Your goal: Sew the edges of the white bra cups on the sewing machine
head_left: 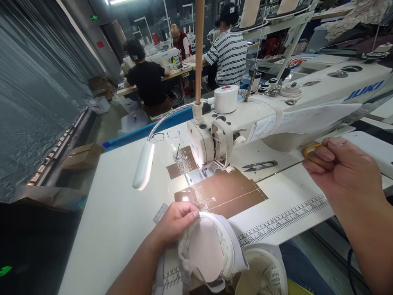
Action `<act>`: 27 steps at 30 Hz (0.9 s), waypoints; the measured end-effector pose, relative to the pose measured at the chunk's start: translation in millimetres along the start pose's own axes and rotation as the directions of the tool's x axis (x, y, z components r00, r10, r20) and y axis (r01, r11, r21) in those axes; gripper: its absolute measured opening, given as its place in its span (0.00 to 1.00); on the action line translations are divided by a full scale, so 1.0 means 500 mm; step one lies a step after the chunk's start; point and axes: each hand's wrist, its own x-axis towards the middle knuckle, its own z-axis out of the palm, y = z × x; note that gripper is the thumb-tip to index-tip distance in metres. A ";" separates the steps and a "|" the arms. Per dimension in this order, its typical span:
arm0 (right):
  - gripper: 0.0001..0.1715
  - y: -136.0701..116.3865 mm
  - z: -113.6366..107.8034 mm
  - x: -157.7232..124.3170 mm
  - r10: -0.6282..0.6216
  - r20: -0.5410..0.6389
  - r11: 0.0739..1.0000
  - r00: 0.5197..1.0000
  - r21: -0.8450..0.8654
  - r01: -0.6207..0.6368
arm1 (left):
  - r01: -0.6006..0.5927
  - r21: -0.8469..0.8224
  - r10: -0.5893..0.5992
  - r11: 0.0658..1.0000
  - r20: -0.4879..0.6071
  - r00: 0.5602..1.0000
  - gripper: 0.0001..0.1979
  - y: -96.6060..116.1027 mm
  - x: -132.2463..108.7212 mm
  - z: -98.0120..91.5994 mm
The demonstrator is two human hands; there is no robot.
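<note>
My left hand [179, 221] pinches the top edge of a white bra [229, 241] between thumb and fingers, at the front of the sewing table. One cup with a pale beige lining [206, 248] faces up; the other cup [260, 270] hangs lower, over my lap. My right hand [340, 164] is raised at the right, closed, apart from the bra. A yellow loop [310, 149] shows by its curled fingers; the rest of whatever it holds is hidden. Beyond the bra stands a white sewing machine [211, 143], its needle area over a brown sheet [221, 190].
Thread snips [260, 165] lie beside the machine head. A lit lamp [143, 166] on a bent neck hangs over the table, near eyeglasses [166, 135]. A ruler tape [282, 215] runs along the front edge. Several people work at machines behind; a cardboard box [82, 155] stands left.
</note>
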 end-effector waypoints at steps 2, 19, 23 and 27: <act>0.08 0.002 0.000 0.001 -0.003 -0.006 1.000 1.000 -0.005 0.003 | 0.006 -0.001 -0.006 1.000 0.002 1.000 0.14 0.001 0.000 0.000; 0.11 -0.005 -0.002 0.013 -0.104 -0.008 0.994 0.995 0.033 0.104 | -0.012 0.000 0.012 1.000 0.099 0.995 0.17 0.006 -0.003 -0.001; 0.09 -0.005 -0.003 0.014 -0.124 0.007 0.992 0.992 0.026 0.124 | -0.055 0.020 0.051 0.998 0.136 0.989 0.20 0.009 -0.004 -0.001; 0.09 -0.007 -0.007 0.018 -0.084 0.011 0.995 0.996 0.048 0.083 | -0.096 0.053 0.085 0.994 0.170 0.982 0.19 0.010 -0.005 -0.001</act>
